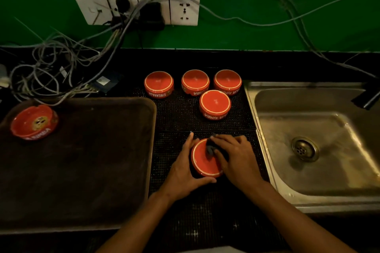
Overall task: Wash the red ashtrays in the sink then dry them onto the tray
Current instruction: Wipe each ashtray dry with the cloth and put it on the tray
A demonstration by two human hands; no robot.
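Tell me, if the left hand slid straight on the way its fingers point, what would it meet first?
Probably the nearest upside-down ashtray on the mat. The left hand grips the ashtray being wiped, its fingers pointing up and slightly right; bare mat lies between, though depth is hard to judge.

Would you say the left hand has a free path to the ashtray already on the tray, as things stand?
Probably yes: the left hand now grips the ashtray being wiped, but only bare tray lies between it and the upright ashtray.

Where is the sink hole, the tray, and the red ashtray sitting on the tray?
sink drain (pixel 305 148), head view, its metal strainer.
tray (pixel 86 160), head view, bare dark floor.
ashtray on the tray (pixel 34 122), head view, inside bottom.
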